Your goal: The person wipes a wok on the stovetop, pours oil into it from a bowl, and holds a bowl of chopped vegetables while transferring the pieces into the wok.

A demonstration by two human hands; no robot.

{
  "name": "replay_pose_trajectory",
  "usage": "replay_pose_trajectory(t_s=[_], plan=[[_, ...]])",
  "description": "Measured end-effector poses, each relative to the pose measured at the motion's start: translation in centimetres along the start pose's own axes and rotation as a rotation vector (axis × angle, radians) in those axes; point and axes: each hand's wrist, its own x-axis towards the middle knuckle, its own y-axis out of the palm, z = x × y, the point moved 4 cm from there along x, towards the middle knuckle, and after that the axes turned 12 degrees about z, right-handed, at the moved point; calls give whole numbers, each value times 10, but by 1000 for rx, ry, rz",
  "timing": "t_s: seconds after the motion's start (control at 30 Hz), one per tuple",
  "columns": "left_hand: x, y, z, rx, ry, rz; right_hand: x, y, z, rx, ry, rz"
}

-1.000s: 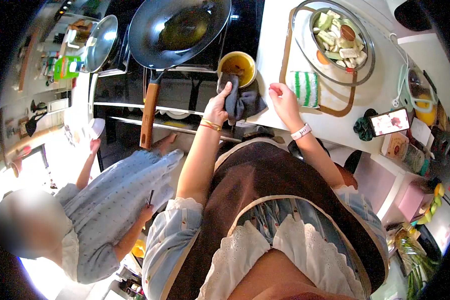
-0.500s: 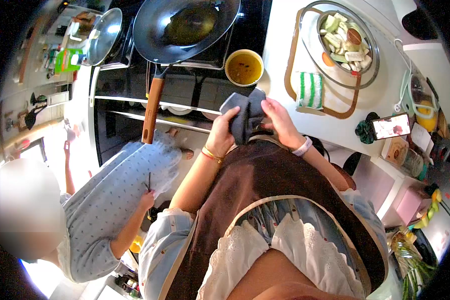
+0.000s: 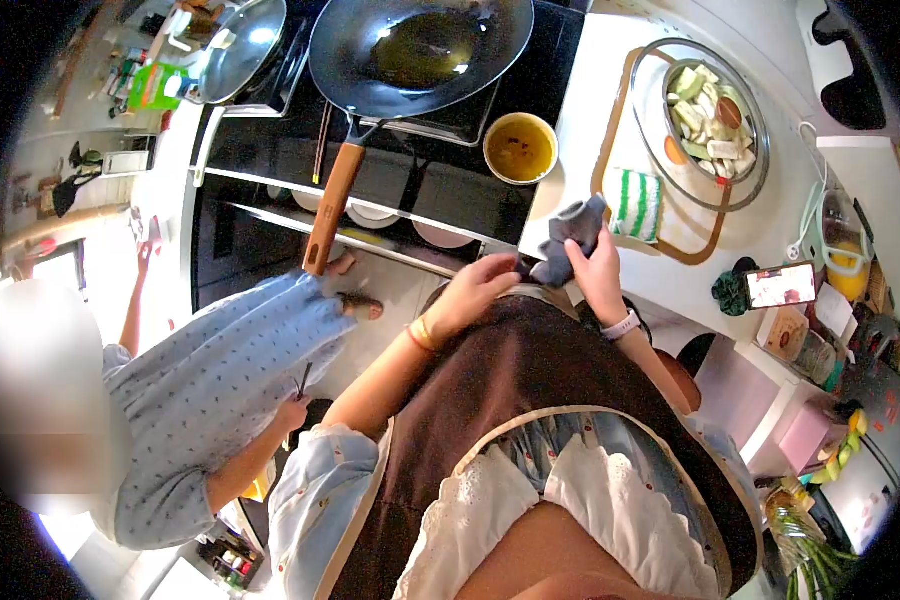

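My right hand (image 3: 598,272) grips a bunched dark grey cloth (image 3: 572,232) in front of my waist, near the counter edge. Close by on its left, my left hand (image 3: 475,290) is off the cloth, its fingers loosely bent with nothing visible in them. Ahead of my hands stands a bowl (image 3: 520,148) of yellowish liquid with dark bits, on the black stovetop. A dark wok (image 3: 345,60) with oil in its bottom sits on the stove, its wooden handle (image 3: 336,205) pointing toward me.
A glass lid (image 3: 746,190) surrounds a bowl of cut pale vegetables (image 3: 710,125) on a brown-rimmed board (image 3: 607,140). Beside it lies a green-striped cloth (image 3: 637,205). A lit phone (image 3: 780,286) stands at right. Another person (image 3: 190,400) in a blue dress stands at left holding something thin and dark.
My left hand has let go of the grey cloth and moved slightly down. My right hand has carried the cloth to the right. The view has shifted a little.
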Motion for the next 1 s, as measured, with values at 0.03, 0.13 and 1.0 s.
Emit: replay_pose_trajectory(t_s=[0.03,0.13,1.0], plan=[[-12,-11,12,-13,-51,-13,-2,0,12,-309,-179,-180],[-52,-42,58,-205,-181,-110,-6,9,25,-705,-232,-282],[-99,-173,1,-903,169,-176,3,37,45,-725,-158,-168]])
